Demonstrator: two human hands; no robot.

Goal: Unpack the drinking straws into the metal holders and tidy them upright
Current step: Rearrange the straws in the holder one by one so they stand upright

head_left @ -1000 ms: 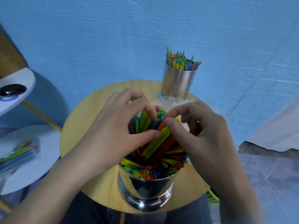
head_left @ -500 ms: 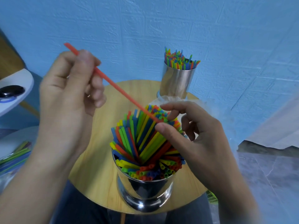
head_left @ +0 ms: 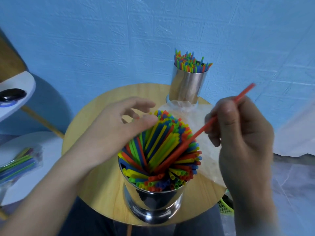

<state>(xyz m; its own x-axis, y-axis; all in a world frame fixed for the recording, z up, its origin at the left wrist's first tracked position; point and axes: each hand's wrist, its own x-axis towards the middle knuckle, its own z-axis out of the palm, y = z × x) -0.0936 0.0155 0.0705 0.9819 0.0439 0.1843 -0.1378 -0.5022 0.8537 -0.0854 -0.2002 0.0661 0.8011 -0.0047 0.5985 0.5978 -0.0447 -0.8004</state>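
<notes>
Pinching a red straw (head_left: 201, 131), the right hand (head_left: 243, 142) has its lower end among the straws (head_left: 162, 147) in the near holder (head_left: 153, 201); the left hand (head_left: 110, 133), grip loose and empty, apparently touches their tops.

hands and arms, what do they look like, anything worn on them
Both are bare. The left hand and right hand show no gloves, rings or watch, and the arms are uncovered down to the frame edge, with no sleeve in view.
</notes>
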